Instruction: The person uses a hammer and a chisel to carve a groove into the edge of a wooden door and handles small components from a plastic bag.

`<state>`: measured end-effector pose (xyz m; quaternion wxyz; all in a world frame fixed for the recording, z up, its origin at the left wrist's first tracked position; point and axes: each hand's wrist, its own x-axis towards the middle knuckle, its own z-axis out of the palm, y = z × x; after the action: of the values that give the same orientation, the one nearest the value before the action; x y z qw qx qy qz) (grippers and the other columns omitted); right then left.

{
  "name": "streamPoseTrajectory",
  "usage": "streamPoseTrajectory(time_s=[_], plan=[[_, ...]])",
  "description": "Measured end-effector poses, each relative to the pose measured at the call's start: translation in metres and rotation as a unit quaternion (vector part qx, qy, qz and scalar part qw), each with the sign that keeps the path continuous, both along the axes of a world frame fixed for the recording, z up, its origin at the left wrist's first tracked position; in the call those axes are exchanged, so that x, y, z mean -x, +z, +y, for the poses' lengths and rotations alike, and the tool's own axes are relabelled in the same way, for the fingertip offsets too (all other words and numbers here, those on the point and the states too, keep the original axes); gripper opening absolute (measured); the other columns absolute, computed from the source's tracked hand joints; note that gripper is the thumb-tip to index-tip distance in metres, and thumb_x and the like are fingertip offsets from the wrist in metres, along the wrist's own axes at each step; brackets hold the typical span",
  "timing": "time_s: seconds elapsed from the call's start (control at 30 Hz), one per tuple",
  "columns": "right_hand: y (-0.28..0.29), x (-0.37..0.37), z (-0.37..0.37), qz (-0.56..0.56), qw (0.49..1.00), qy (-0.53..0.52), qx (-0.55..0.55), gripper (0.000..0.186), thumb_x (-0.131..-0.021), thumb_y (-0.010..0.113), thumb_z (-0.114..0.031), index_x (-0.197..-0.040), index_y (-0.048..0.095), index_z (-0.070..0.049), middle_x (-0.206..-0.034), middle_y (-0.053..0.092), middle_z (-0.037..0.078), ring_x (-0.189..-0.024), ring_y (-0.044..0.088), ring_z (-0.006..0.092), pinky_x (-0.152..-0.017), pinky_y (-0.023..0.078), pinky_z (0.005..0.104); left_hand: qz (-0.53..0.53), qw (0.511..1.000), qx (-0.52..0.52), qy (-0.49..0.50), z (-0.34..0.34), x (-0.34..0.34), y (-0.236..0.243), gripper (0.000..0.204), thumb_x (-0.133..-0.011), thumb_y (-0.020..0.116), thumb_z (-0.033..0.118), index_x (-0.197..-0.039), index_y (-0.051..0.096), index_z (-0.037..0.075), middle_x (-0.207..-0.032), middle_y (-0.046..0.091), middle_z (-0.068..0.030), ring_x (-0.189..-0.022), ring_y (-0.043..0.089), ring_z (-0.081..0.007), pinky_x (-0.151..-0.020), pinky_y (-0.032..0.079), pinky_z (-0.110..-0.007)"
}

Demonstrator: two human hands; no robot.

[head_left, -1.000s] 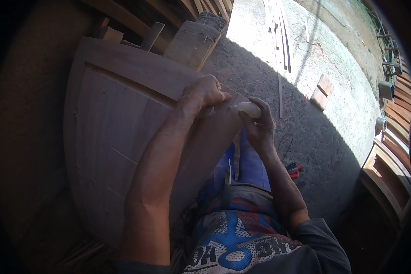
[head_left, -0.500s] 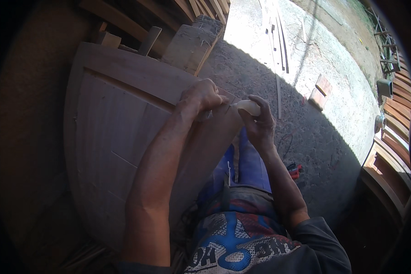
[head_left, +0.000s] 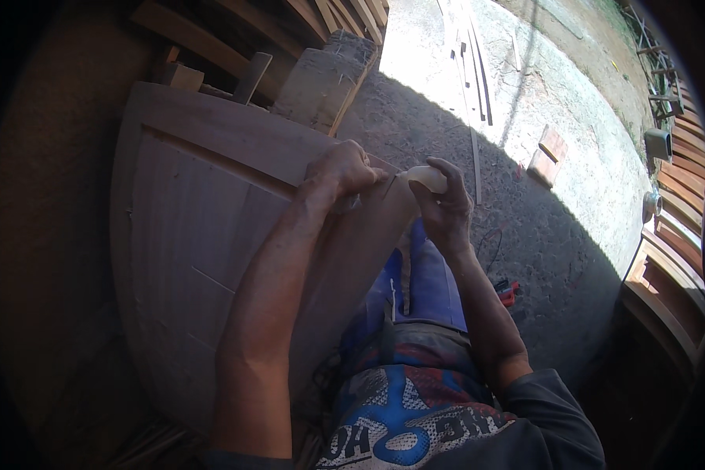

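Note:
A large wooden panel (head_left: pixel 188 235) with a recessed groove lies in front of me on the left, its narrow corner by my hands. My left hand (head_left: pixel 343 168) rests on that corner with its fingers curled and the index finger reaching along the wood. Something pale and translucent shows under this hand, too hidden to name. In my right hand (head_left: pixel 449 215) is a small whitish squeeze bottle (head_left: pixel 427 180), gripped between thumb and fingers. The bottle's narrow end points left at the corner, close to a dark line there; whether it touches the wood, I cannot tell.
Beyond the panel stands a thick wooden block (head_left: pixel 317 86), with stacked boards (head_left: pixel 204 35) behind it. Thin strips (head_left: pixel 478 74) and a flat wood piece (head_left: pixel 548 157) lie on the ground. A red-and-black tool (head_left: pixel 508 294) is right of my legs. Wooden frames (head_left: pixel 666 305) stand far right.
The bottle in my right hand has shifted slightly up and left along the panel's corner. My left hand stays at nearly the same place on the wood.

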<state>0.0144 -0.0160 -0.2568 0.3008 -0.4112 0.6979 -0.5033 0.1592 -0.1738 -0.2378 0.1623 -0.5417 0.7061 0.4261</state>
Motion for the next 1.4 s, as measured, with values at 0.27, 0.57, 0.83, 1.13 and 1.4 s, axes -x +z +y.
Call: streamPoseTrajectory(time_s=[0.27,0.57,0.83,1.13,1.4], plan=[[0.003,0.004,-0.003,0.009,1.000,-0.005,-0.012,0.039,-0.090,0.074,-0.012,-0.125,0.059,-0.012,-0.110,0.071,0.014,-0.099,0.072,0.0255,-0.080,0.059,0.0361,-0.039,0.998,-0.045,-0.019,-0.002,0.003,0.007,0.041,-0.079,0.079,0.046,-0.094,0.078,0.008,-0.103,0.075,-0.0150,-0.100,0.071,-0.0298,-0.088,0.054,-0.040],[-0.002,0.005,-0.004,-0.002,1.000,-0.005,0.000,0.039,-0.089,0.075,-0.013,-0.125,0.059,-0.012,-0.108,0.072,0.014,-0.097,0.073,0.0267,-0.079,0.059,0.0376,-0.031,0.999,-0.019,-0.022,0.003,0.003,0.015,0.040,-0.081,0.075,0.046,-0.093,0.078,0.008,-0.100,0.075,-0.0154,-0.099,0.071,-0.0316,-0.088,0.054,-0.041],[-0.006,0.007,-0.004,-0.022,1.000,-0.014,-0.009,0.040,-0.089,0.075,-0.014,-0.125,0.059,-0.012,-0.106,0.071,0.014,-0.095,0.073,0.0250,-0.079,0.058,0.0366,-0.017,0.992,0.126,0.011,0.035,-0.001,0.012,0.042,-0.085,0.073,0.047,-0.089,0.073,0.006,-0.090,0.074,-0.0164,-0.091,0.073,-0.0340,-0.079,0.055,-0.046],[-0.014,0.022,-0.009,-0.417,0.901,-0.121,-0.003,0.050,-0.092,0.073,-0.012,-0.134,0.046,-0.006,-0.103,0.063,0.009,-0.080,0.065,0.0138,-0.068,0.058,0.0279,-0.017,0.983,0.182,0.035,0.063,0.005,-0.002,0.041,-0.090,0.068,0.048,-0.095,0.065,0.008,-0.088,0.073,-0.0194,-0.090,0.071,-0.0402,-0.075,0.053,-0.052],[-0.011,0.029,-0.011,-0.463,0.877,-0.123,-0.023,0.050,-0.092,0.073,-0.013,-0.134,0.047,-0.006,-0.104,0.063,0.009,-0.080,0.065,0.0138,-0.068,0.059,0.0271,-0.008,0.987,0.125,0.106,0.061,0.007,0.011,0.042,-0.090,0.069,0.048,-0.089,0.070,0.006,-0.088,0.073,-0.0209,-0.088,0.071,-0.0401,-0.074,0.053,-0.050]])
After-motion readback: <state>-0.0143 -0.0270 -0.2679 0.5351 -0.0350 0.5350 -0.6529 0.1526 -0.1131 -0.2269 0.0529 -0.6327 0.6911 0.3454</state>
